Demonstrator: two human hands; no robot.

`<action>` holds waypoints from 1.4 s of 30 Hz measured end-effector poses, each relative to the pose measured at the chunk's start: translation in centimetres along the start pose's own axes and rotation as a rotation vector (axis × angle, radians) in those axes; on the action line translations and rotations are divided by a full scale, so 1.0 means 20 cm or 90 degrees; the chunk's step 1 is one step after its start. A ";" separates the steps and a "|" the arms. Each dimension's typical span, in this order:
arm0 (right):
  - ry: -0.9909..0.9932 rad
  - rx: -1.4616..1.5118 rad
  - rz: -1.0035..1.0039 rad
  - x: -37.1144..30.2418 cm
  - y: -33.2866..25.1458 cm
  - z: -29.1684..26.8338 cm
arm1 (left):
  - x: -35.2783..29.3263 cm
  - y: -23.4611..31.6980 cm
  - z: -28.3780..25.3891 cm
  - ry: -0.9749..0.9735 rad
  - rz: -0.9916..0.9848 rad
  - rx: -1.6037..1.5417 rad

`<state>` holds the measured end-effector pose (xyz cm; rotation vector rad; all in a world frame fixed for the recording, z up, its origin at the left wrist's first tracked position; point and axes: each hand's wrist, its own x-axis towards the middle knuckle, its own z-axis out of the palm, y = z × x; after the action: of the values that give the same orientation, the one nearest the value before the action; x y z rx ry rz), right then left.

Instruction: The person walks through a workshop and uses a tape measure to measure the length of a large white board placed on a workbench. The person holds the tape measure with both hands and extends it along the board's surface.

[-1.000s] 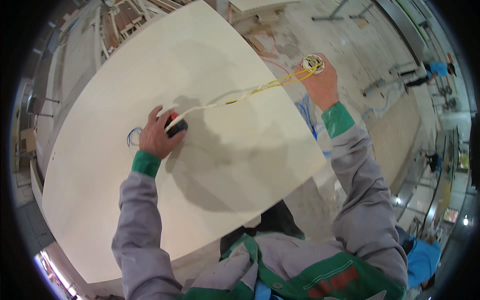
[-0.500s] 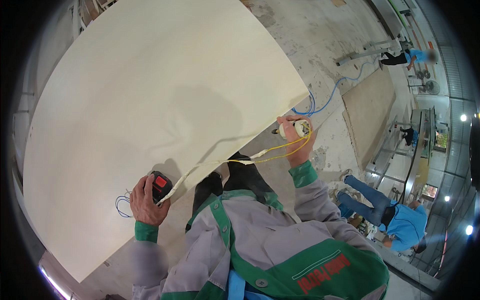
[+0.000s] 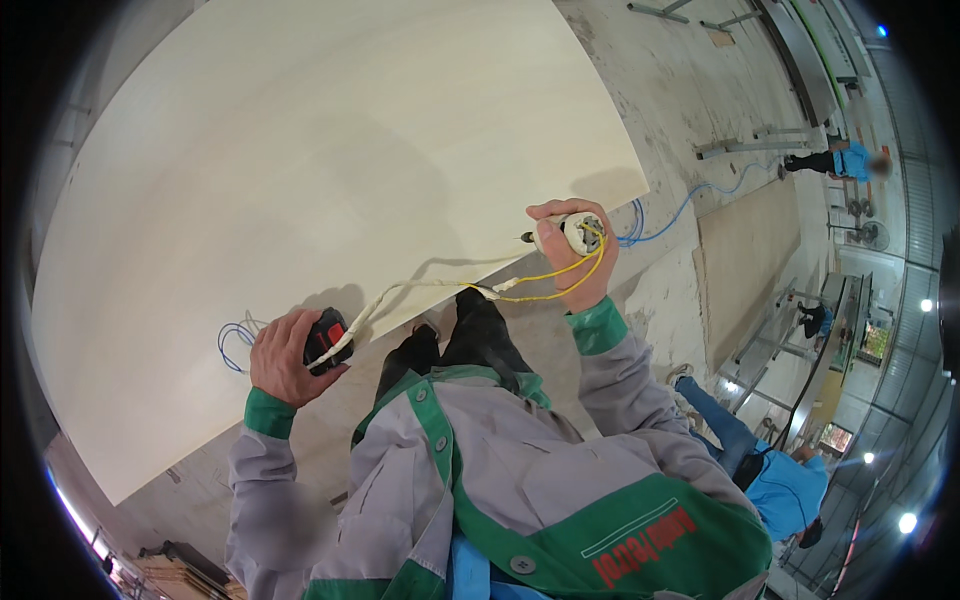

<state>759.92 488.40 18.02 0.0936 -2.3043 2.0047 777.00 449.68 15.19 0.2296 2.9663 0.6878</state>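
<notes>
My left hand (image 3: 285,362) is closed round a black and red battery pack (image 3: 327,338) near the close edge of a large pale board (image 3: 300,130). My right hand (image 3: 572,270) grips a small cream-coloured motor drill (image 3: 577,233) above the board's close edge, towards its right corner. A thin bit in its chuck points left, apart from the board as far as I can see. Yellow wires (image 3: 550,297) leave the drill's back end and join a cream taped cable (image 3: 405,284), which runs to the battery pack.
Looped thin blue wires (image 3: 233,345) lie on the board beside my left hand. A blue hose (image 3: 690,190) crosses the floor beyond the right corner. On the right stand a person in a blue shirt (image 3: 785,490) and metal-legged benches (image 3: 815,365); another person (image 3: 840,162) is farther off.
My right hand has carried the drill leftward, in from the board's right corner. My left hand still holds the battery pack. The whole view has shifted a little.
</notes>
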 end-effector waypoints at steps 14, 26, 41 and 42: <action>-0.031 -0.025 0.017 -0.01 0.14 0.21 | -0.05 -0.07 0.01 0.020 0.005 -0.024; -0.013 0.030 -0.035 0.15 0.18 0.33 | -0.05 -0.04 0.06 0.041 -0.082 -0.034; -0.150 -0.170 -0.030 0.52 0.33 0.46 | 0.08 0.00 0.06 0.078 -0.215 -0.023; -0.179 -0.108 0.095 0.52 0.33 0.47 | 0.07 0.01 0.07 0.080 -0.231 -0.023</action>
<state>748.60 480.14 11.42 0.2104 -2.7206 1.9622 775.72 450.68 13.97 -0.3580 2.9845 0.7279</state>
